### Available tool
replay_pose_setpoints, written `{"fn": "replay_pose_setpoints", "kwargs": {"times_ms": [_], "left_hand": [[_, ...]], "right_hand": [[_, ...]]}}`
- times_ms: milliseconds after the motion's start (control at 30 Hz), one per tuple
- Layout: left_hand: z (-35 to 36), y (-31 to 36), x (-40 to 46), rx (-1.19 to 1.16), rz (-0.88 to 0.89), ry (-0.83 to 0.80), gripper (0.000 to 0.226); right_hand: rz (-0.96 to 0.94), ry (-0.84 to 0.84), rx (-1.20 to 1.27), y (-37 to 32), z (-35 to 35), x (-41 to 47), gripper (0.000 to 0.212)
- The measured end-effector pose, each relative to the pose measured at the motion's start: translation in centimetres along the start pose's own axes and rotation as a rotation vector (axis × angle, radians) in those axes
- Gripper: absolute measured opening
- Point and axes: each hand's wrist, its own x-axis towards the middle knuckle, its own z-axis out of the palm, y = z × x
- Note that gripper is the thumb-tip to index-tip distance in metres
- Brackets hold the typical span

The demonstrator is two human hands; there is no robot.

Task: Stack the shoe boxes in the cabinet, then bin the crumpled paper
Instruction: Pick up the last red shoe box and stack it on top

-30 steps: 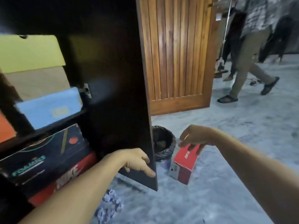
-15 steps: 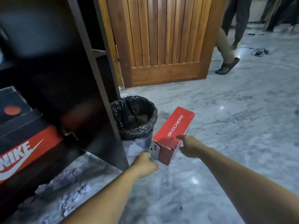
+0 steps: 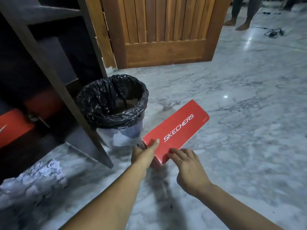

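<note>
A red Skechers shoe box (image 3: 179,128) lies lid-up, low over the marble floor, just right of the bin. My left hand (image 3: 142,155) grips its near end, thumb on the lid. My right hand (image 3: 189,170) holds the near corner, fingers spread over the lid's edge. White crumpled paper (image 3: 41,173) lies on the floor at lower left, by the foot of the dark wooden cabinet (image 3: 49,63). Inside the cabinet's bottom shelf a red Nike box (image 3: 13,125) shows partly.
A small bin lined with a black bag (image 3: 116,117) stands between the cabinet's open door panel and the box. A slatted wooden door (image 3: 162,30) stands behind. A person's bare feet (image 3: 239,22) and a cable (image 3: 274,32) are at far right.
My left hand left the cabinet door and took the box's near end. The box came down from a tilted one-hand hold to flat and low. My view dropped from the shelves toward the floor.
</note>
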Motion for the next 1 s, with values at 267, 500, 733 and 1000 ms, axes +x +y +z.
{"fn": "replay_pose_setpoints", "kwargs": {"times_ms": [267,500,733,1000], "left_hand": [[0.3,-2.1,0.3,0.023,0.084,-0.011,0.032],[-1.4,-3.3,-1.1,0.013,0.097,-0.167,0.034],[-3.0,-2.3,-3.4,-0.067,0.107,-0.217,0.031],[-6.9,1.1,-9.4,-0.058,0.212,-0.279,0.060]], "right_hand": [[0.552,0.304,0.239,9.2,-2.1,1.7,0.050],[0.846,0.069,0.877,12.8,-4.6,0.9,0.105],[0.839,0.105,1.006,11.9,-6.4,-1.7,0.036],[0.877,0.179,1.011,8.2,-14.6,-3.7,0.046]]}}
